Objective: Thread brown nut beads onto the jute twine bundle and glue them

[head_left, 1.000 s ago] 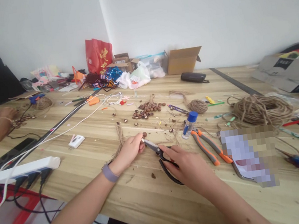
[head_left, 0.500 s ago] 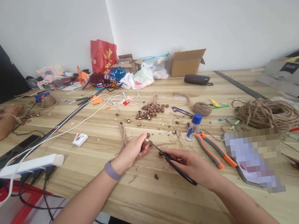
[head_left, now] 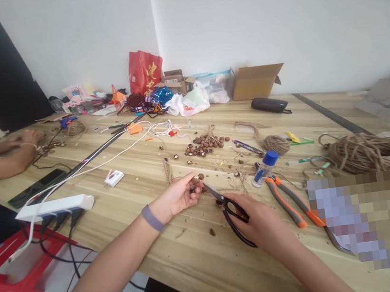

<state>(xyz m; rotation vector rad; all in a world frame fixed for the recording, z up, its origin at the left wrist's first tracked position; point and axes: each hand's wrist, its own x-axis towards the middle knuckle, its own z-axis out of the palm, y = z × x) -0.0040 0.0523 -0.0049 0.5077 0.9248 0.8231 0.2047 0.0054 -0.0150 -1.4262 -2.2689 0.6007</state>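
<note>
My left hand [head_left: 182, 194] pinches small brown nutshells [head_left: 196, 179] with a pale inside showing; how many it holds is partly hidden by the fingers. Black-handled scissors [head_left: 232, 207] are in my right hand [head_left: 256, 214], fingers through the loops. Their blade tips point at the nutshells and touch or nearly touch them. Just behind my left hand lies a bundle of twine [head_left: 168, 169]. Farther back is a pile of brown nutshells [head_left: 205, 144], some with twine tied to them. Shell crumbs are scattered on the wooden table [head_left: 181, 258].
To the right lie orange-grey pliers [head_left: 289, 203], a blue-capped glue bottle [head_left: 265, 168], a blurred-out phone [head_left: 339, 242] and a big twine coil [head_left: 364, 152]. At left are a power strip [head_left: 55, 207] with cables and a co-worker's hands [head_left: 27, 139]. Bags and boxes [head_left: 256, 81] line the wall.
The view has swung slightly left, so things sit farther right. The scissors' handles have spread apart in my right hand. My left hand keeps its pinch on the nutshells.
</note>
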